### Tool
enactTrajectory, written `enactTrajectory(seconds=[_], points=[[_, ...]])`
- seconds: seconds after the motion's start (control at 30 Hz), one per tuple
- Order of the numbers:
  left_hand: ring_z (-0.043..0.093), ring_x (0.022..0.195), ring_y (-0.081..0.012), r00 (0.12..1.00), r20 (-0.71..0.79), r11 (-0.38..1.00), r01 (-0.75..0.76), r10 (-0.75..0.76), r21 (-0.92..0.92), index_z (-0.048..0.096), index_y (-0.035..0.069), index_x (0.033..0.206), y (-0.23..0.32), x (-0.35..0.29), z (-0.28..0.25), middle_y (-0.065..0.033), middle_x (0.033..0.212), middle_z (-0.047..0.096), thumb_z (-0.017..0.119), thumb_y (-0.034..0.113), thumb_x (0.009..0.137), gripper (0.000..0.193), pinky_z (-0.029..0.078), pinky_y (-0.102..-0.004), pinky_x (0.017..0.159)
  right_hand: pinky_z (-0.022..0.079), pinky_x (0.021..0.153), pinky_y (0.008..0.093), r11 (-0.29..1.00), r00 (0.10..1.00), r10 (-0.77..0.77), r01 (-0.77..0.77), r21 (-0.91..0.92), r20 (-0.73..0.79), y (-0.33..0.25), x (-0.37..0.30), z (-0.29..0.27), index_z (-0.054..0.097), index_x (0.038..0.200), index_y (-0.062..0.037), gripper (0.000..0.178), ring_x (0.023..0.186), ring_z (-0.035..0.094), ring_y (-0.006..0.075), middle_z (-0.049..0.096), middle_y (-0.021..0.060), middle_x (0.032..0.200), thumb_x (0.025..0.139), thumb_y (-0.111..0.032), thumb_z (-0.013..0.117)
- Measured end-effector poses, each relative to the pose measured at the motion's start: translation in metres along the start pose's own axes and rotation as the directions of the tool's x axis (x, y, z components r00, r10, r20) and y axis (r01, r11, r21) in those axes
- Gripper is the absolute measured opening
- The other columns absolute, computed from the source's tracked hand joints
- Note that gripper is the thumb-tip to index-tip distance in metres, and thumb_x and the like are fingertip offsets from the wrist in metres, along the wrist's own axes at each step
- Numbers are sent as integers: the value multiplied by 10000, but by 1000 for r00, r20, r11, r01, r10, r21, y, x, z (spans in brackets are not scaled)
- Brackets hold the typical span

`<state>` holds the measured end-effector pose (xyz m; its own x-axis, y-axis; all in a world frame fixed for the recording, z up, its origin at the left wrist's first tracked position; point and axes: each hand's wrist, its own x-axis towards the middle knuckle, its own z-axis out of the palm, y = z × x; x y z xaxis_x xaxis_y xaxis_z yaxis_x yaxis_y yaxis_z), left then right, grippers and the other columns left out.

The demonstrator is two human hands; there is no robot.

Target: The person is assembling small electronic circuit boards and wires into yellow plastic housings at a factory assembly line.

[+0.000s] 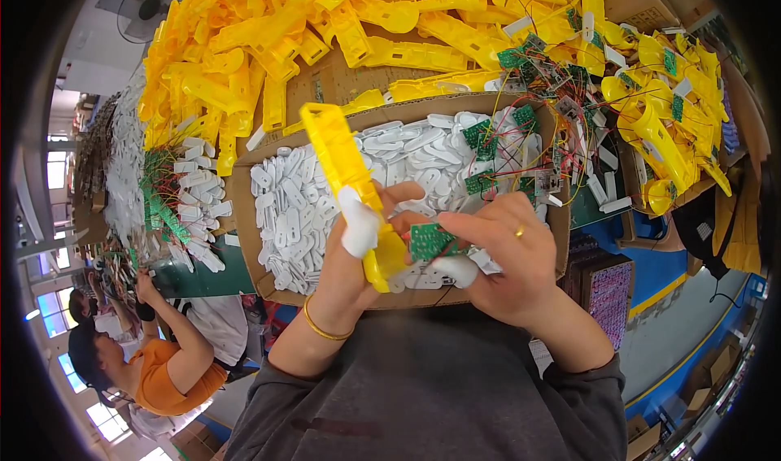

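My left hand (355, 232) is wrapped round a long yellow plastic housing (335, 156), held tilted over the box, with a white cover on the thumb. Close to the housing's lower end, my right hand (511, 254) pinches a small green circuit board (429, 241) between thumb and fingers. White covering also shows on a digit of this hand. Beneath both hands sits a cardboard box (244, 225) filled with small white plastic parts (297, 225). Several green boards (482, 140) with red wires lie on those parts at the right.
Yellow housings (244, 46) are heaped behind the box. At the right stands another box of yellow housings with boards (663, 144). Wired boards and white pieces (191, 184) lie on the left. A co-worker in an orange top (175, 371) works at the far left.
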<state>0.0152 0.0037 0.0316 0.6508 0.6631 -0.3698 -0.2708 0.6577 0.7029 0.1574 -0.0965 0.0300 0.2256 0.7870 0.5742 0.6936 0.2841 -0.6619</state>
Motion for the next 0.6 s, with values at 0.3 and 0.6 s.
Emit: enactTrajectory(seconds=[0.3, 0.6], points=[[595, 893, -218, 972, 171, 985, 169, -161, -29, 461, 34, 1186, -14, 3, -2, -81, 1007, 578, 432, 597, 840, 662, 504, -345, 771, 376, 588, 297, 998, 998, 65, -65, 23, 11, 1, 1, 9, 642, 905, -62, 376, 619, 525, 175, 559, 7, 670, 545, -19, 740], [601, 939, -205, 992, 61, 993, 104, -107, 51, 476, 28, 1190, -23, 1, -8, -97, 1078, 586, 412, 531, 886, 591, 506, -333, 794, 392, 588, 308, 1000, 1000, 17, -17, -11, -2, 1, 1, 11, 643, 885, -58, 371, 606, 516, 192, 547, 10, 659, 526, 3, 719]])
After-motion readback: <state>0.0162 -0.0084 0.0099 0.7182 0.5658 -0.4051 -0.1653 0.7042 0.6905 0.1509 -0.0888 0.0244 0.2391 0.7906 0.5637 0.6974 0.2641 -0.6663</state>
